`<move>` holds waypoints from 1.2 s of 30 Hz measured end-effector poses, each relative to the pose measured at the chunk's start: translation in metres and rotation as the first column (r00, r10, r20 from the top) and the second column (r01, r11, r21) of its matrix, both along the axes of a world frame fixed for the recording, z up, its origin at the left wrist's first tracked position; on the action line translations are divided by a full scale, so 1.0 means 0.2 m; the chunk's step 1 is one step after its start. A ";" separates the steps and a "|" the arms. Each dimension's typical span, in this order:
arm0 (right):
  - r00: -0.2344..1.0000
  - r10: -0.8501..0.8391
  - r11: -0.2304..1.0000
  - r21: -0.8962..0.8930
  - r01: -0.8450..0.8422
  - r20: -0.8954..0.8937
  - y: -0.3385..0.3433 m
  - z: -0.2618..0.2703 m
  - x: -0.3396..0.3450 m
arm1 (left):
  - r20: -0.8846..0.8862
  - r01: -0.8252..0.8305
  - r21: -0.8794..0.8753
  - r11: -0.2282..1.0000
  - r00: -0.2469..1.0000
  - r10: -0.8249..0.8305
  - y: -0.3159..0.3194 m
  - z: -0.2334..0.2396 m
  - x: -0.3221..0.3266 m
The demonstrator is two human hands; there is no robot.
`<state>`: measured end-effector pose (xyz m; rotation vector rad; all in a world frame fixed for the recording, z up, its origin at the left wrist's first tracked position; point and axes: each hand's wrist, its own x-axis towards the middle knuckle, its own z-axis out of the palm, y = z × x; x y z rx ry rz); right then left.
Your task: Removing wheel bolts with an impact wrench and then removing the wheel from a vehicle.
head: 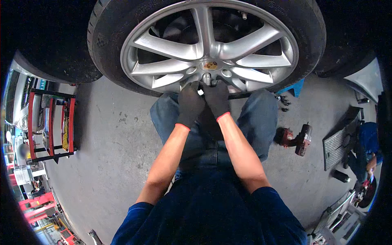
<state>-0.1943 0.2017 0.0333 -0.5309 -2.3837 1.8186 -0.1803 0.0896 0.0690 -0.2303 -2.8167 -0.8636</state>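
A silver alloy wheel (pixel 202 52) with a black tyre (pixel 107 55) stands before me, with a crest on its centre cap (pixel 210 65). Both my hands wear dark gloves with red cuffs and are close together at the wheel's lower hub. A metal cylindrical piece (pixel 206 78), perhaps a socket or bolt head, shows just above my fingertips, below the cap. My left hand (pixel 191 104) is curled beside it, and my right hand (pixel 216 98) is curled just under it. A small bright spot shows between the hands. Whatever the fingers grip is hidden.
A red cordless impact wrench (pixel 303 140) lies on the floor at right, below several dark lug bolts (pixel 284 102) and a blue stand (pixel 292 88). A red tool cart (pixel 52 125) stands left. At far right, a person (pixel 367 147) is near a grey textured panel (pixel 337 148).
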 end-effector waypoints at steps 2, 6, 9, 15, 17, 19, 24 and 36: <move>0.993 0.081 0.993 0.074 -0.087 0.086 0.04 0.05 0.02 | -0.098 -0.090 -0.019 0.996 0.991 0.088 0.03 0.00 0.01; 0.919 0.394 0.214 -0.974 -0.078 0.013 0.16 0.06 0.03 | -0.170 -0.132 0.005 0.991 0.977 0.131 0.06 0.04 0.05; 0.927 0.367 0.433 -0.867 -0.247 -0.081 0.17 -0.01 0.00 | -0.154 -0.156 -0.007 0.988 0.976 0.153 0.05 0.09 0.05; 0.985 0.169 0.925 -0.351 -0.147 0.034 0.06 0.01 -0.05 | -0.040 -0.116 -0.034 0.993 0.993 0.114 0.03 0.09 0.07; 0.971 0.210 0.977 -0.049 -0.206 0.111 0.07 0.05 -0.05 | -0.014 -0.121 -0.036 0.992 0.993 0.120 0.05 0.06 0.07; 0.959 0.247 0.964 0.065 -0.258 0.140 0.11 0.07 -0.04 | 0.010 -0.121 -0.061 0.991 0.993 0.122 0.07 0.03 0.07; 0.895 0.406 0.758 -0.479 -0.443 -0.186 0.22 -0.02 -0.07 | -0.055 -0.157 -0.086 0.984 0.987 0.153 0.16 0.06 0.08; 0.834 0.538 0.106 -0.972 -0.211 -0.122 0.20 -0.11 -0.05 | -0.174 0.194 0.589 0.784 0.978 -0.111 0.08 1.00 -0.14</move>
